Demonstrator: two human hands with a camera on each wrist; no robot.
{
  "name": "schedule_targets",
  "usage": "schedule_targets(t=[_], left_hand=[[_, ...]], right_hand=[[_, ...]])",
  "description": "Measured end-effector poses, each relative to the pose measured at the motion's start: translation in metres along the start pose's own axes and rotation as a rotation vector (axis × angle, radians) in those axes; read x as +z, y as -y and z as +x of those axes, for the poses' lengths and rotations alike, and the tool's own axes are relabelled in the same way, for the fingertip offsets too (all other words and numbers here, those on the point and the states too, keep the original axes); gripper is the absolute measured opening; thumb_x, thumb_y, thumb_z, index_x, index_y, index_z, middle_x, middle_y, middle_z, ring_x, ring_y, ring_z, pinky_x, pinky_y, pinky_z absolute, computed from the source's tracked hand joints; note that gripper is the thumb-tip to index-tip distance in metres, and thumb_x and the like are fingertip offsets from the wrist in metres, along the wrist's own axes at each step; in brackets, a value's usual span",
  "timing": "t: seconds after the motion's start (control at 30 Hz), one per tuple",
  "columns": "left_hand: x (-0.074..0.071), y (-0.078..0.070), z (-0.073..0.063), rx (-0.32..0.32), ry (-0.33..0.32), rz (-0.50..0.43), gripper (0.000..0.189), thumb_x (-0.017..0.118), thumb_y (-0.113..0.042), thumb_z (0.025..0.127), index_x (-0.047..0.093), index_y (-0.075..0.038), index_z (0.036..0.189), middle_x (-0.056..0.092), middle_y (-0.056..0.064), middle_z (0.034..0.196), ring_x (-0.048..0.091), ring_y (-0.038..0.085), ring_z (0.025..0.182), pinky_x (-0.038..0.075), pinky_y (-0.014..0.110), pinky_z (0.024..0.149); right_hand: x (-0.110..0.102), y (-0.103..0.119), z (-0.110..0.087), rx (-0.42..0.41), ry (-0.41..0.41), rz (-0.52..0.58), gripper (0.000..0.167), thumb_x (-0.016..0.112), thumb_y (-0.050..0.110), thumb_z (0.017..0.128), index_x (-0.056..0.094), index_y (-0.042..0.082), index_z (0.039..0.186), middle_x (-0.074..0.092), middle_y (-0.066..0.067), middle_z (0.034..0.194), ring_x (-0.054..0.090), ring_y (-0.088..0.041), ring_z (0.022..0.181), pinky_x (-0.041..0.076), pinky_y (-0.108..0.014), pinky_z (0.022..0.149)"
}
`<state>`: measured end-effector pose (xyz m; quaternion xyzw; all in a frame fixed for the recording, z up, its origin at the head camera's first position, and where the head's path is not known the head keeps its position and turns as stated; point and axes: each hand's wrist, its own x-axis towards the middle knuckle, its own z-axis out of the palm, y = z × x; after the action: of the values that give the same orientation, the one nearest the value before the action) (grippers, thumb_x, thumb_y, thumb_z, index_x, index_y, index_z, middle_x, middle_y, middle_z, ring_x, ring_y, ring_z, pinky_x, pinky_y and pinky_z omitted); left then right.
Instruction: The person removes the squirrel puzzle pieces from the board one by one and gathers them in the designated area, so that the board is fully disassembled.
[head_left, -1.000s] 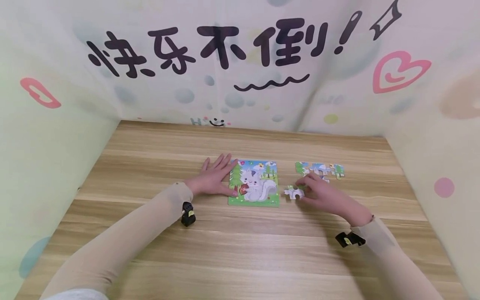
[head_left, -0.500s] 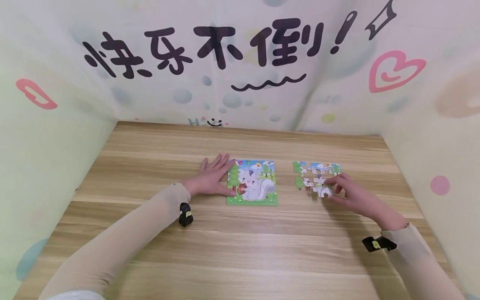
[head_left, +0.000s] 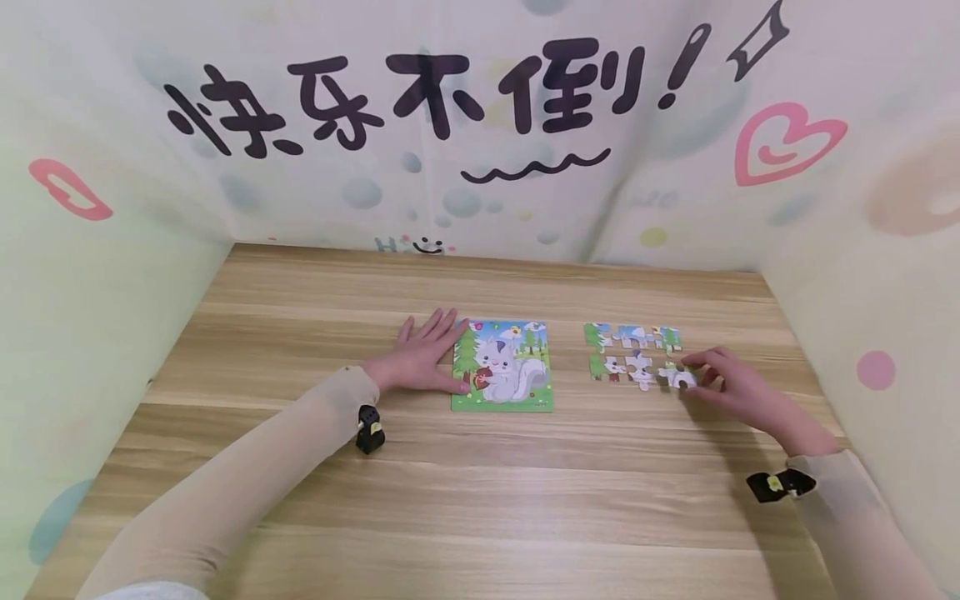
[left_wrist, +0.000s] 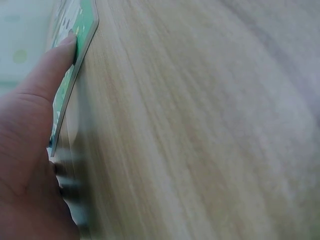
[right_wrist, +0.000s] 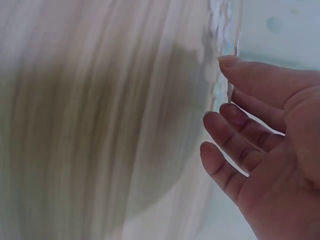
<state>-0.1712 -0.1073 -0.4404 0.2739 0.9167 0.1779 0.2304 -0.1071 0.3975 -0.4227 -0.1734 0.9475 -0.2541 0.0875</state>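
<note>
I have the right hand (head_left: 738,396) pinching a puzzle piece (head_left: 677,376) that juts left from its fingertips, long axis roughly sideways; laid pieces (head_left: 640,368) sit just beyond. Farther left, my left hand (head_left: 420,360), fingers spread, touches the squirrel board (head_left: 517,383).

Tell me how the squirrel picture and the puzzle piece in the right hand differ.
The squirrel picture is larger; the puzzle piece is much smaller. The squirrel picture has straight sides, while the puzzle piece has an interlocking outline. The left hand rests on the picture's left edge; the right hand pinches the piece. Both show white and green printing.
</note>
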Motion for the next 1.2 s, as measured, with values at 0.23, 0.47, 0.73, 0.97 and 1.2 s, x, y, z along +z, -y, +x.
schedule_targets(t=[0.23,0.47,0.73,0.97,1.2], left_hand=[[0.000,0.001,-0.001,0.004,-0.002,-0.007,0.113,0.071,-0.063,0.090,0.006,-0.014,0.169,-0.009,0.012,0.175,-0.013,0.033,0.160,-0.013,0.065,0.123],[0.002,0.003,0.000,-0.005,-0.004,0.001,0.115,0.070,-0.066,0.089,0.004,-0.015,0.169,-0.011,0.011,0.175,-0.014,0.032,0.160,-0.015,0.064,0.122],[0.001,0.001,0.000,-0.009,0.003,0.004,0.116,0.070,-0.067,0.089,0.004,-0.016,0.169,-0.011,0.011,0.174,-0.015,0.031,0.160,-0.015,0.064,0.122],[0.002,0.002,0.001,-0.007,0.003,0.002,0.115,0.069,-0.067,0.089,0.004,-0.015,0.169,-0.010,0.012,0.175,-0.014,0.033,0.160,-0.014,0.065,0.122],[0.002,0.002,0.002,-0.002,0.003,-0.002,0.115,0.069,-0.067,0.089,0.003,-0.016,0.169,-0.011,0.011,0.175,-0.015,0.031,0.160,-0.015,0.064,0.122]], right_hand=[[-0.003,-0.013,0.001,0.062,0.046,-0.001,0.041,0.079,0.008,0.093,0.063,-0.008,0.127,0.059,-0.020,0.111,0.060,-0.025,0.093,0.053,-0.027,0.072],[0.000,-0.019,0.007,0.035,0.033,-0.019,0.042,0.079,0.009,0.093,0.066,-0.004,0.130,0.059,-0.018,0.110,0.058,-0.022,0.090,0.052,-0.030,0.074],[0.002,-0.027,0.005,0.062,0.025,-0.035,0.039,0.079,0.012,0.093,0.068,-0.002,0.128,0.058,-0.017,0.113,0.054,-0.023,0.091,0.049,-0.030,0.074],[0.006,-0.029,0.005,0.051,-0.004,-0.028,0.037,0.078,0.015,0.095,0.069,0.000,0.127,0.058,-0.016,0.113,0.053,-0.021,0.090,0.048,-0.030,0.074],[0.005,-0.026,0.008,0.080,0.007,-0.009,0.037,0.077,0.014,0.096,0.067,0.000,0.129,0.056,-0.016,0.113,0.050,-0.023,0.090,0.045,-0.028,0.072]])
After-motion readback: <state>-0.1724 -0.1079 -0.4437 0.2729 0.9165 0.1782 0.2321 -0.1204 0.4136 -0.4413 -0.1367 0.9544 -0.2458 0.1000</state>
